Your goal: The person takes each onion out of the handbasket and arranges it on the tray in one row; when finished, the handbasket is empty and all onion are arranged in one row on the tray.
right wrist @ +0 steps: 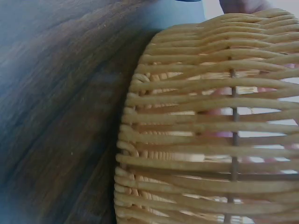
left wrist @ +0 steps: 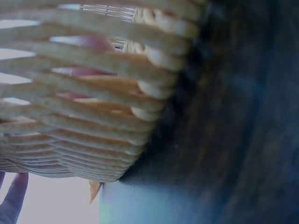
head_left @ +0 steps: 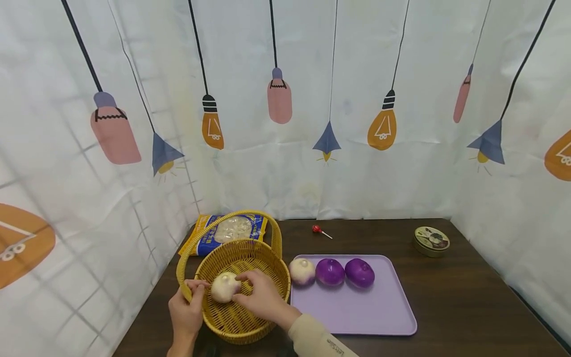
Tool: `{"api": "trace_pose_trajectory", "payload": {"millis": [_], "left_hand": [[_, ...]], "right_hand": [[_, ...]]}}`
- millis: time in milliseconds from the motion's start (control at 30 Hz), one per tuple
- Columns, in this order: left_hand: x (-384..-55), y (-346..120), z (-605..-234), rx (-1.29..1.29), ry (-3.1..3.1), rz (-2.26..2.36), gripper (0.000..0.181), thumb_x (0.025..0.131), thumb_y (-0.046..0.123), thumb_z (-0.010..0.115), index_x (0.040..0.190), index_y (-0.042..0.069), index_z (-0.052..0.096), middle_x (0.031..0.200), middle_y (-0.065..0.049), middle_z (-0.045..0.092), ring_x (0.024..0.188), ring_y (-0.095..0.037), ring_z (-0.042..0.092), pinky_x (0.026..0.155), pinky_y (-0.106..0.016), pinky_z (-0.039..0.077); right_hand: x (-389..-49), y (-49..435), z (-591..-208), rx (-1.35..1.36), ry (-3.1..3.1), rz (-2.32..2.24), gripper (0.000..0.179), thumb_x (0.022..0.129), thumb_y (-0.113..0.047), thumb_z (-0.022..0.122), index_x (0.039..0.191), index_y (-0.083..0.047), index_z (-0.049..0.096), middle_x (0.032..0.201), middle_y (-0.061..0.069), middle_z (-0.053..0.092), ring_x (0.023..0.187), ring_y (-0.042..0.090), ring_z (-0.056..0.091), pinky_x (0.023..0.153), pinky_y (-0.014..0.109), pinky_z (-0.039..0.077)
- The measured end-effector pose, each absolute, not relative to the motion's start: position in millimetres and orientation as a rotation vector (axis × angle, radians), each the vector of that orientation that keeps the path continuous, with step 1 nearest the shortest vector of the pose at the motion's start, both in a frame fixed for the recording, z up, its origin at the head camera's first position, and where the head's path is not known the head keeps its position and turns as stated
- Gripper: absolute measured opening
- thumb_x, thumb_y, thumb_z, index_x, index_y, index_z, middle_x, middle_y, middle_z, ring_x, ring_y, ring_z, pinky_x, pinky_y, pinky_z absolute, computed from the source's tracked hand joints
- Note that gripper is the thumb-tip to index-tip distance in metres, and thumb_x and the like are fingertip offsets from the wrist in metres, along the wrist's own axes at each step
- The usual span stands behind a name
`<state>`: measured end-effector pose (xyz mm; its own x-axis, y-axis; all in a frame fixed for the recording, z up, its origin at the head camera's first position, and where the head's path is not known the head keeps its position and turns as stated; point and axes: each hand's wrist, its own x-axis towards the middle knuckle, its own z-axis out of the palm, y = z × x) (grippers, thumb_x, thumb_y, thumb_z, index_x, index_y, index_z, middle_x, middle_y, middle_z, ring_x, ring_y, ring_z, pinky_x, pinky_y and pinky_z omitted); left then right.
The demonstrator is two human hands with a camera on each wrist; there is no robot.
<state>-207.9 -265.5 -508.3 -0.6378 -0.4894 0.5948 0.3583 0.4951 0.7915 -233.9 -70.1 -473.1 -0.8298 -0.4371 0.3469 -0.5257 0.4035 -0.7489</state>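
Observation:
A yellow woven basket (head_left: 248,325) with a tall arched handle (head_left: 180,267) stands on the dark table. At its left side my left hand (head_left: 186,312) grips the foot of the handle by the rim. My right hand (head_left: 263,297) reaches over the right rim and pinches a white onion (head_left: 223,287) between thumb and fingers, inside the basket. Close to the basket's right side, a white onion with a purple flush (head_left: 302,272) and two purple onions (head_left: 360,273) line the back of a lilac tray (head_left: 352,317). Basket weave (left wrist: 79,112) fills much of the left wrist view.
Behind the basket lies a blue and yellow packet (head_left: 214,233), partly hidden by the handle. A red lollipop (head_left: 316,229) lies near the table's back edge. A round tin (head_left: 431,241) sits at the back right. White printed curtains (head_left: 250,183) surround the table.

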Motion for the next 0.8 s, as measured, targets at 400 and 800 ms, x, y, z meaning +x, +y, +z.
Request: {"api": "trace_pose_trajectory", "payload": {"millis": [400, 800], "left_hand": [[-207, -266, -509, 0.059, -1.853, -1.257, 0.028, 0.085, -0.011, 0.060, 0.066, 0.002, 0.045, 0.071, -0.010, 0.068, 0.066, -0.009, 0.065, 0.053, -0.018, 0.041], [-207, -268, -509, 0.017, -1.881, -1.273, 0.031, 0.087, -0.009, 0.061, 0.066, 0.002, 0.042, 0.074, -0.014, 0.068, 0.069, -0.015, 0.065, 0.051, -0.020, 0.039]], "right_hand": [[-248, -86, -474, 0.747, -2.567, 1.526, 0.025, 0.084, -0.020, 0.074, 0.108, -0.014, 0.070, 0.103, 0.002, 0.066, 0.088, 0.009, 0.058, 0.075, 0.022, 0.046], [-251, -95, -477, 0.901, -2.635, 1.252, 0.032, 0.087, -0.023, 0.074, 0.117, -0.018, 0.065, 0.115, -0.006, 0.058, 0.105, 0.010, 0.058, 0.084, 0.023, 0.048]]}}
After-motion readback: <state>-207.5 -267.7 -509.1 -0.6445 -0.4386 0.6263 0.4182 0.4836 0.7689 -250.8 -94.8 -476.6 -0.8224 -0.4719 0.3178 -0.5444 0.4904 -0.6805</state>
